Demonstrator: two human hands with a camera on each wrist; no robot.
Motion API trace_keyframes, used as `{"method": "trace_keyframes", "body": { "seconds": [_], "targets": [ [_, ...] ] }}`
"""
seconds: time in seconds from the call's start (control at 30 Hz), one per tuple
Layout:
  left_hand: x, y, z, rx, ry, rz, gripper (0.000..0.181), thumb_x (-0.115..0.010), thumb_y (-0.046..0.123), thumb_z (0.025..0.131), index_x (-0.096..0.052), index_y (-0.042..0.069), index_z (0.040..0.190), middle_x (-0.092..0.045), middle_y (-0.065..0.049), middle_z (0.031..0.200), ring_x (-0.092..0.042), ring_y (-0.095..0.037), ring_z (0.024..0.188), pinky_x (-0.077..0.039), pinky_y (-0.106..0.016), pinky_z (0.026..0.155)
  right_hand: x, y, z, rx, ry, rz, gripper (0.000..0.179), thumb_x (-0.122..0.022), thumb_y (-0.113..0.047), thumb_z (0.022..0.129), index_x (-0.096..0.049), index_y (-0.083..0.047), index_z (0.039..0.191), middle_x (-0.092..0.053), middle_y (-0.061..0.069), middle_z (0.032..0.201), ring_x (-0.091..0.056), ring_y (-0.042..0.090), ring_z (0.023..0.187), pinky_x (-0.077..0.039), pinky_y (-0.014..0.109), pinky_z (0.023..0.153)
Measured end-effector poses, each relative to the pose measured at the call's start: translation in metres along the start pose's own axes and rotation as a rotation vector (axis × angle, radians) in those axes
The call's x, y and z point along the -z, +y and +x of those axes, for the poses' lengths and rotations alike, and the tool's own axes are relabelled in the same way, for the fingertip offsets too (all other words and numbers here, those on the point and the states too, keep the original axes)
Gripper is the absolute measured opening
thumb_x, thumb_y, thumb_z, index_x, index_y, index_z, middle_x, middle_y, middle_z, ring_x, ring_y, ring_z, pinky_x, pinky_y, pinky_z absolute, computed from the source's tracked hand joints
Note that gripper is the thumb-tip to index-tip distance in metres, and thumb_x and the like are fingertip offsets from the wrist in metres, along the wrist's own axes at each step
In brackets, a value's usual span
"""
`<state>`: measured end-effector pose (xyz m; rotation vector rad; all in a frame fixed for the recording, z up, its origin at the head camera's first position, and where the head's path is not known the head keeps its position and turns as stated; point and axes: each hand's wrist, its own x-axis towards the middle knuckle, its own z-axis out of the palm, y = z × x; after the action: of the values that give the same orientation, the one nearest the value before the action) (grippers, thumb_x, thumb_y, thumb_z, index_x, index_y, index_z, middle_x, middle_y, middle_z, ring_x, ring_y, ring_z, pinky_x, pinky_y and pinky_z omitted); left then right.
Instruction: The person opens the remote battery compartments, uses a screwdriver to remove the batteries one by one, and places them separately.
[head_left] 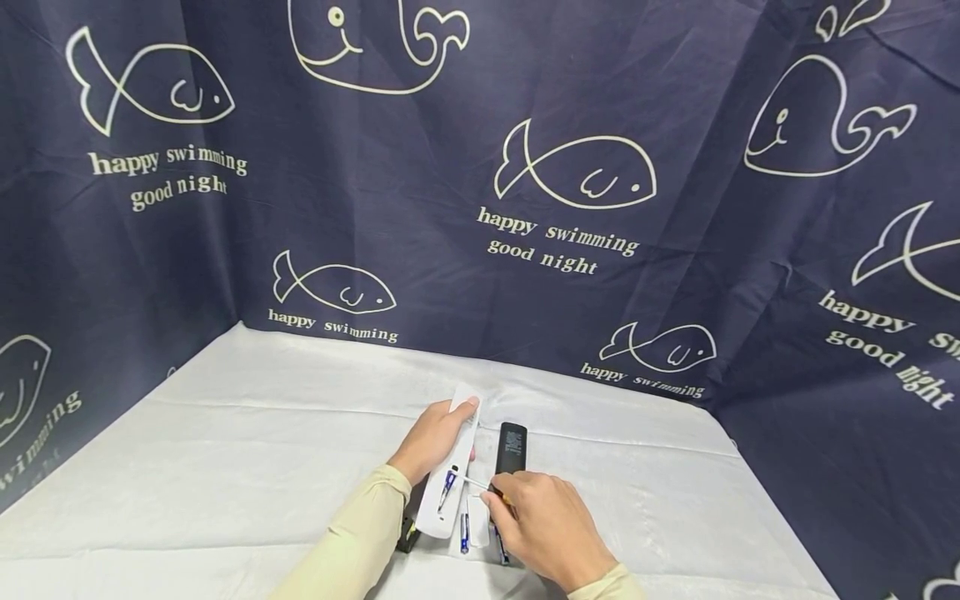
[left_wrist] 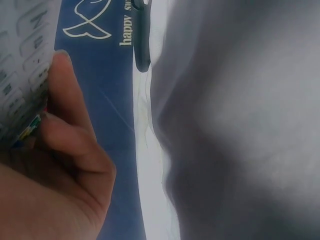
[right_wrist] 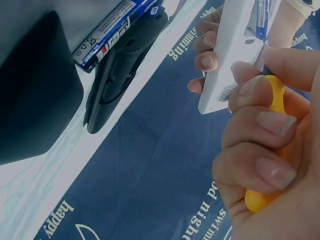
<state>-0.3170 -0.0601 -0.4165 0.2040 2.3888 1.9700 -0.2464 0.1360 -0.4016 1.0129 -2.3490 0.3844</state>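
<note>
My left hand [head_left: 431, 437] grips a long white remote control [head_left: 435, 512], tilted with its back toward me; its keypad side shows in the left wrist view. A blue battery [head_left: 447, 486] lies in the slot at the remote's lower end. My right hand [head_left: 551, 517] holds a screwdriver by its yellow handle [right_wrist: 257, 200], fingers wrapped round it. The screwdriver's thin shaft [head_left: 474, 482] points left, its tip right at the upper end of that battery.
A black remote control [head_left: 512, 446] lies beyond my right hand. Another blue battery [head_left: 464, 533] lies on the white cloth [head_left: 660, 492] beside a small white piece [head_left: 478, 523]. At the left forearm sits a black object [head_left: 407, 535]. Dark blue printed curtains [head_left: 420, 192] enclose the table.
</note>
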Motion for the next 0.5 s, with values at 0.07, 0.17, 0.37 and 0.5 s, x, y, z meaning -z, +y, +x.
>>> {"method": "trace_keyframes", "body": {
  "seconds": [0.07,0.17,0.37,0.5],
  "targets": [
    [-0.0001,0.0000,0.0000,0.002,0.005,-0.002,0.055,-0.042,0.059,0.102,-0.060,0.007,0.098,-0.067,-0.009,0.066,-0.062,-0.016,0.051,-0.054,-0.032,0.050,0.0004,-0.0002,-0.0001,-0.004,-0.001,0.001,0.041,-0.077,-0.021,0.086,-0.043,-0.029,0.064,-0.031,-0.021,0.058,-0.035,-0.004,0.051,-0.032,0.021,0.043],
    [0.0001,0.0001,0.0002,0.003,0.009,-0.004,0.056,-0.041,0.060,0.101,-0.060,0.008,0.097,-0.067,-0.009,0.066,-0.062,-0.016,0.051,-0.053,-0.031,0.050,0.0000,0.0000,0.0000,-0.006,0.000,0.003,0.041,-0.077,-0.021,0.086,-0.043,-0.029,0.064,-0.031,-0.021,0.059,-0.035,-0.005,0.051,-0.033,0.021,0.043],
    [0.0002,0.0015,0.0002,0.009,0.011,-0.027,0.056,-0.042,0.061,0.101,-0.059,0.008,0.097,-0.067,-0.010,0.067,-0.062,-0.015,0.052,-0.053,-0.029,0.049,-0.0007,0.0002,0.0001,-0.013,-0.004,-0.004,0.040,-0.076,-0.022,0.087,-0.043,-0.028,0.064,-0.031,-0.020,0.058,-0.035,-0.003,0.051,-0.033,0.021,0.044],
    [0.0002,0.0020,0.0000,0.014,0.009,-0.060,0.056,-0.044,0.060,0.101,-0.059,0.006,0.097,-0.067,-0.010,0.067,-0.062,-0.015,0.053,-0.052,-0.028,0.050,-0.0002,-0.0004,0.0001,-0.021,-0.002,-0.008,0.039,-0.077,-0.023,0.086,-0.045,-0.028,0.065,-0.032,-0.020,0.059,-0.035,-0.003,0.051,-0.034,0.022,0.045]
  ]
}}
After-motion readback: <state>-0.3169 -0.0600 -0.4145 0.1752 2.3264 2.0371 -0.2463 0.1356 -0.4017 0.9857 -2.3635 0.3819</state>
